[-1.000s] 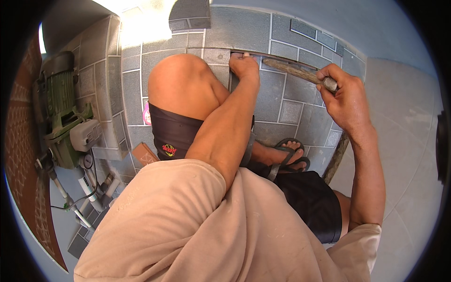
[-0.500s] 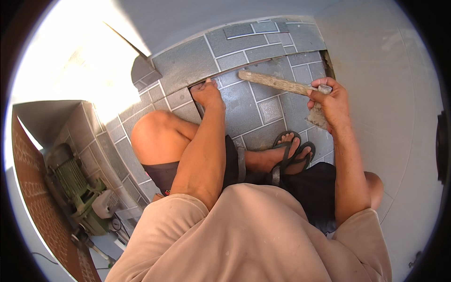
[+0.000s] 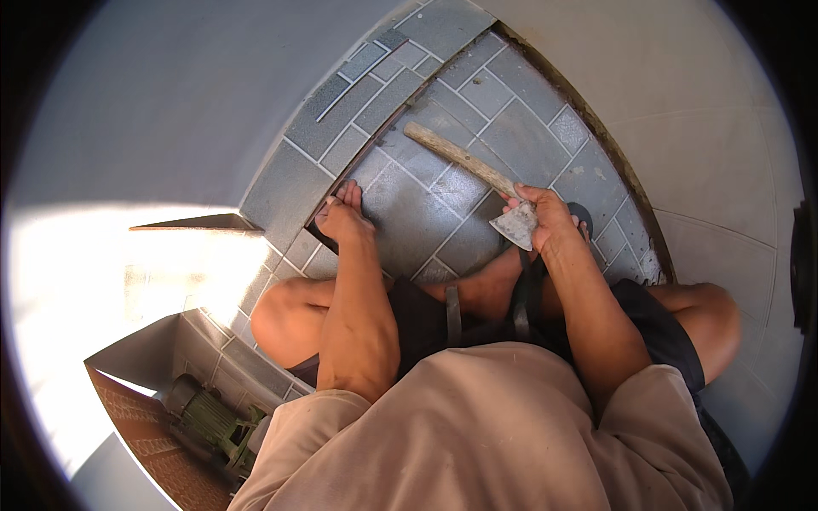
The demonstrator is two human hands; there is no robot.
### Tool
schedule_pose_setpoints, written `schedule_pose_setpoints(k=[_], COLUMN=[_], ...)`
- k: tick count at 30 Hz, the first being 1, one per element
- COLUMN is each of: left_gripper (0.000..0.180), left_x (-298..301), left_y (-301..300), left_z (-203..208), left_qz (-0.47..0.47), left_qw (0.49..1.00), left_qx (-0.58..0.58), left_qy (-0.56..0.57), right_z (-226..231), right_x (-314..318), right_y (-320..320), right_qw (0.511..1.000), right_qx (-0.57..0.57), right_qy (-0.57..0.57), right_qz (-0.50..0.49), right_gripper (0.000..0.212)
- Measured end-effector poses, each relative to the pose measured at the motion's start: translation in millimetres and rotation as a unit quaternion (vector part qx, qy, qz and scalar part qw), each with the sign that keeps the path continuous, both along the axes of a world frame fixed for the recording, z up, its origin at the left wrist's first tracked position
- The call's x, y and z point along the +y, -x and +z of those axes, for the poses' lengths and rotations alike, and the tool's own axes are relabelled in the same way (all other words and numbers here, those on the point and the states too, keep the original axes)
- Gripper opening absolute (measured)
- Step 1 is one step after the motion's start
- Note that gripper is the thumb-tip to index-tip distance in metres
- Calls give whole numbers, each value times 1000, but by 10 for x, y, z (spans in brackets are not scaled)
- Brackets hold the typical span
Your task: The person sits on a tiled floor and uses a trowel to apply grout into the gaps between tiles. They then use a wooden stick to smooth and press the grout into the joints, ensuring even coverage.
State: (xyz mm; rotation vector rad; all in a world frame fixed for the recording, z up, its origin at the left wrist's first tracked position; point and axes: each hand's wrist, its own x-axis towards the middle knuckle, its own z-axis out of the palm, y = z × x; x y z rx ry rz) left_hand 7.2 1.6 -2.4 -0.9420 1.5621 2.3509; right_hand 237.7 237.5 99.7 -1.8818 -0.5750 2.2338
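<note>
At the dark gap along the step's edge, my left hand (image 3: 343, 217) reaches down with its fingers apart and loosely bent. Its fingertips are by the lip of the grey tiles, and I see nothing held in it. My right hand (image 3: 552, 223) is closed around a hatchet (image 3: 460, 157) near its metal head. The hatchet's worn wooden handle points up and left above the tiled panel (image 3: 400, 213), its pale, dirty blade beside my fingers. Narrow dark gaps run along the panel's far left edge and its right edge.
My bent legs and a sandalled foot (image 3: 581, 217) rest around the panel's near side. A raised tiled strip (image 3: 366, 94) borders it by the wall. At lower left, a green motor (image 3: 209, 422) sits in a recess behind a brown patterned panel (image 3: 153, 434). Bright sunlight falls at left.
My view has turned and shifted toward the right. My right hand has brought the hatchet closer to my left hand, its blade now turned more into view. My left hand stays at the gap, fingers more spread.
</note>
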Motion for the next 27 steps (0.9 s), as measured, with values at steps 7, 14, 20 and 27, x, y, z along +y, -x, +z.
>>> schedule_pose_setpoints(k=[7, 14, 20, 27], left_gripper=[29, 30, 30, 32], left_x=[-22, -16, -39, -31], left_y=[1, 30, 22, 31], left_z=[3, -48, -90, -72], left_qz=[-13, 3, -1, 10], left_qw=[1000, 999, 1000, 999], left_qx=[-7, -24, -17, -26], left_qy=[20, 35, 23, 17], right_z=[-92, -24, -41, -100], right_x=[-143, -150, 89, 173], right_y=[98, 95, 191, 303], right_qw=[999, 995, 978, 979], right_qx=[36, 45, 64, 110], right_qy=[-16, -78, -111, -110], right_qz=[11, -43, -165, -136], right_gripper=[24, 16, 19, 20])
